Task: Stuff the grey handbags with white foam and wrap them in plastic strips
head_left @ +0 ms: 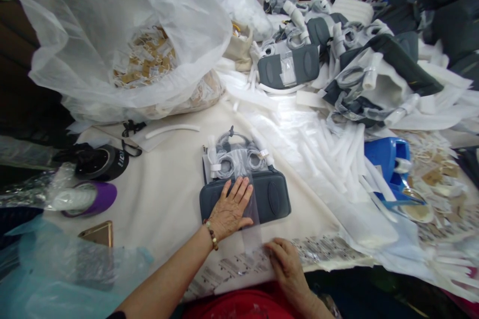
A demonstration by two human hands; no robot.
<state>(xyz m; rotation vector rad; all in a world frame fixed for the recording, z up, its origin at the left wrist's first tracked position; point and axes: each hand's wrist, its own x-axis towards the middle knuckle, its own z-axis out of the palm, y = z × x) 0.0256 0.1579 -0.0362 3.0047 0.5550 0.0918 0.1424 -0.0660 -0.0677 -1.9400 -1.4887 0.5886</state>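
Note:
My left hand [232, 210] lies flat, fingers spread, on a dark grey zippered case [272, 197] in the middle of the table. Under its fingers a clear plastic strip [251, 239] runs over the case and down toward the table's front edge. At the strip's lower right edge is my right hand [287, 270], its fingers curled together, seemingly pinching the strip. Behind the case, attached grey parts show a handle loop [235, 140] and two coiled grey straps [225, 165], with white wrapping around some pieces. The case's underside is hidden.
A large plastic bag [179, 5] of tan tags stands back left. Wrapped grey cases [288, 67] pile up behind. White foam strips [325, 152] and a blue tape dispenser [385, 157] lie right. Tape rolls [101, 198] and a phone [98, 233] lie left. Other people work opposite.

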